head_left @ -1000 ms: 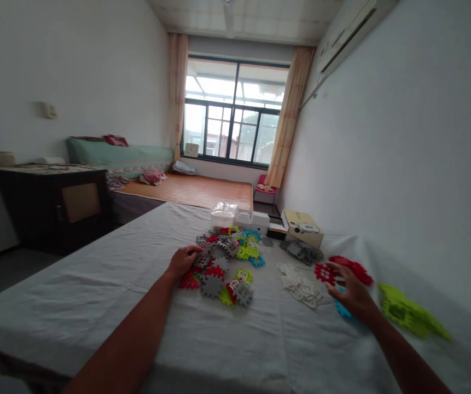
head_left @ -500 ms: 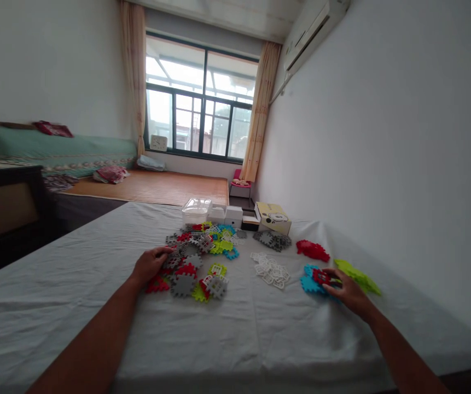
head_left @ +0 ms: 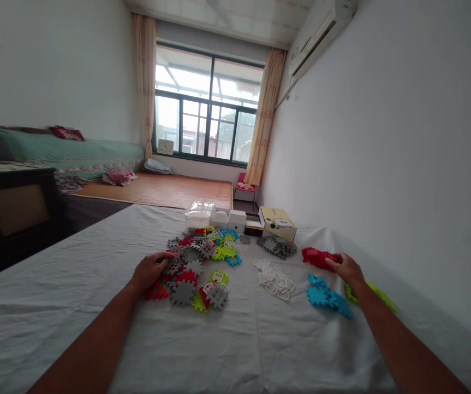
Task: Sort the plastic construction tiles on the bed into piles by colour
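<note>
My right hand (head_left: 347, 269) reaches to the pile of red toothed plastic pieces (head_left: 314, 257). Its thumb and fingers are closed on a red building piece (head_left: 332, 259), at the pile's right end. At the left edge of a mixed heap of grey, red, green and white toothed pieces (head_left: 184, 293) is my left hand (head_left: 150, 270). Its fingers are bent together against grey pieces; what lies between the fingertips is hidden. Blue pieces (head_left: 325, 298) lie just below the right hand, and green pieces (head_left: 374, 295) are partly hidden behind the right forearm.
White frame pieces (head_left: 275, 280) and a dark grey pile (head_left: 277, 247) lie mid-table. Along the back stand a clear plastic box (head_left: 199, 213), small white boxes (head_left: 237, 220) and a yellow box (head_left: 278, 221). A white cloth (head_left: 235, 350) covers the table; a wall rises at the right.
My right hand has carried the red piece from above the blue pieces up to the red pile. The left hand stays at the mixed heap. The view has shifted slightly.
</note>
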Tool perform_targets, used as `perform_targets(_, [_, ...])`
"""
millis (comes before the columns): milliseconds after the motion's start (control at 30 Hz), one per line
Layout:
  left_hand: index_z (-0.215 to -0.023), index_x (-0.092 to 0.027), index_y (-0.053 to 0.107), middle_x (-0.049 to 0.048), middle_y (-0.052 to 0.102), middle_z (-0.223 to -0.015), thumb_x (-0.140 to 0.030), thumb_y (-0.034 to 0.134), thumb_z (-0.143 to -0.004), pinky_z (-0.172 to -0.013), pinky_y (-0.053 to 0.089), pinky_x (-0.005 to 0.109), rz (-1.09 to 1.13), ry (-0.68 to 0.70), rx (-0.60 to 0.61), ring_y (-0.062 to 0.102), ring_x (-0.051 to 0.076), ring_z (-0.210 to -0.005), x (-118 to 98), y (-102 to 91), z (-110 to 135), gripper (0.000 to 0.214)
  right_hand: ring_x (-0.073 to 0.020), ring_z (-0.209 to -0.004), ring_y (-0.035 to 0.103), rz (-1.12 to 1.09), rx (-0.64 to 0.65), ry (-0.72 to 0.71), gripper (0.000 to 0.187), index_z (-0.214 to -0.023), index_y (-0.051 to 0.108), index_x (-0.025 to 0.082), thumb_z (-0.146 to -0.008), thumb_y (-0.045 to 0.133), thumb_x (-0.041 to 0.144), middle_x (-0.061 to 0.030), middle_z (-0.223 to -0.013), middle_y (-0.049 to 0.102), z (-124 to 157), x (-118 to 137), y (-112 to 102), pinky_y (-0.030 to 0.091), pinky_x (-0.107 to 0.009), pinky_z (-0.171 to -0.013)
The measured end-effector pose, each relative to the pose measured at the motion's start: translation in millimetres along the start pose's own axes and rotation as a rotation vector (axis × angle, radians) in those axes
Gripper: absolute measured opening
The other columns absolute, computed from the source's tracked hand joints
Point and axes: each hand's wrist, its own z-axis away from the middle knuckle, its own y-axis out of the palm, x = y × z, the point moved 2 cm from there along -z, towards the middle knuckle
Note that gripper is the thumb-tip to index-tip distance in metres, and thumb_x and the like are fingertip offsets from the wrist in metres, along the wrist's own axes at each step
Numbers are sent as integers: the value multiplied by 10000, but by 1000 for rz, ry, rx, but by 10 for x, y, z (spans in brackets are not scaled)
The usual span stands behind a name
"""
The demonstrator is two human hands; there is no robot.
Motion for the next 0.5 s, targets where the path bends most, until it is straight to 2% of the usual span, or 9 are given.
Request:
perform_targets(67, [-883,-261,697,-28,712,-944,-380,480,-691,-845,454,257,3,6,-3,626,198,-926,8,0,-7,314,-264,-868,630,74,-25,46,447,-954,624,138,-699,510,487,-141,-950,673,-182,4,83,476,-341,-740])
perform_targets(167, [-871,-256,701,-31,713,-931,-387,484,-689,-828,462,252,18,3,-16,629,197,-915,7,-6,-12,312,-271,-839,637,96,3,55,384,-874,654,151,-704,506,462,-144,-888,685,-390,-19,169,474,-346,-721])
perform_targets(300, [-870,-248,701,-21,709,-948,-371,486,-696,-864,449,268,15,-14,-11,616,198,-945,-41,-4,8,304,-302,-853,628,141,12,37,374,-832,664,167,-733,468,470,-164,-881,677,-504,97,238,460,-406,-747])
perform_targets(400, [-882,-238,701,-13,706,-956,-326,470,-715,-861,449,262,2,-7,-12,616,183,-941,-72,22,15,299,-289,-923,605,93,-2,-155,388,-916,645,169,-780,407,444,-153,-963,659,-354,576,322,435,-414,-823])
perform_targets(500, [-885,-224,707,-4,711,-935,-287,462,-727,-844,454,246,-11,1,-35,618,176,-930,-60,53,12,298,-231,-898,611,-149,185,-430,367,-969,623,188,-789,420,436,-103,-989,656,157,1378,439,451,-349,-820])
